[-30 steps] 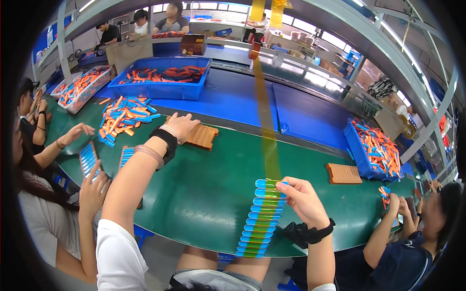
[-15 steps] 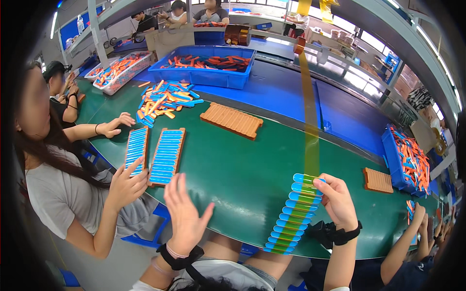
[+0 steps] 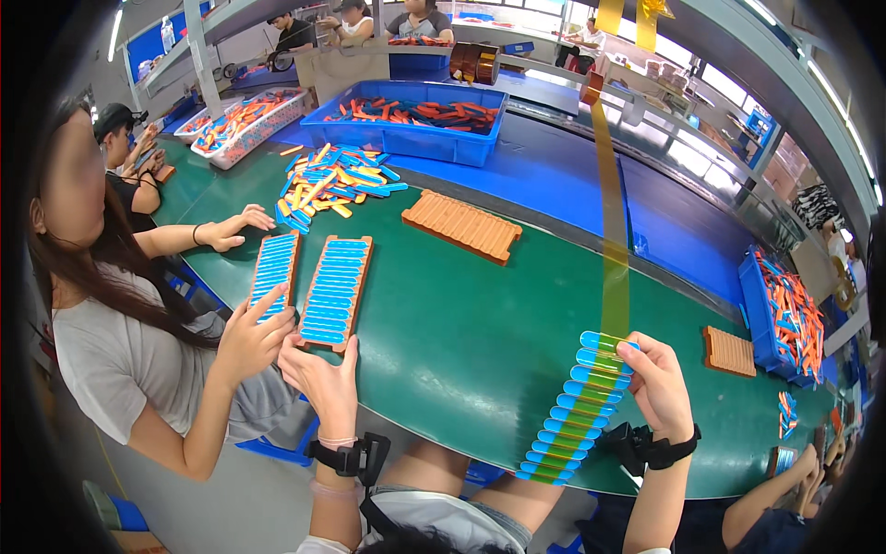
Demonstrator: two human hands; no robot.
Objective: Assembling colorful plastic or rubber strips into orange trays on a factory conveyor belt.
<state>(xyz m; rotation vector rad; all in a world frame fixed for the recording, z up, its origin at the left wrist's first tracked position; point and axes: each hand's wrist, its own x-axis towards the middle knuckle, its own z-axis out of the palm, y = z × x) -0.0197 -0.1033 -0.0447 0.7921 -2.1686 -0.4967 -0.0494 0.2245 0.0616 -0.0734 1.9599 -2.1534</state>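
Note:
My left hand (image 3: 321, 377) grips the near end of a brown slotted tray (image 3: 362, 291), thumb on one side and fingers on the other. Blue flat sticks (image 3: 334, 291) with rounded ends lie side by side in its slots. With thumb and fingertips my right hand (image 3: 661, 383) pinches the upper end of a strip of blue sticks (image 3: 574, 415). Yellow see-through tape (image 3: 614, 249) runs along the middle of that strip and up to a roll (image 3: 592, 89) overhead. The strip slants down toward the table's near edge.
Left of me, a co-worker's hand (image 3: 254, 332) touches another filled tray (image 3: 293, 268). Beyond lie a loose stick pile (image 3: 332, 185) and a blue bin (image 3: 406, 138). Slotted trays without sticks rest mid-table (image 3: 461, 227) and right (image 3: 729, 351), beside another stick bin (image 3: 761, 319).
My left hand has gone from hovering open beside the tray to gripping its near end. My right hand still pinches the taped strip; the whole view has shifted slightly.

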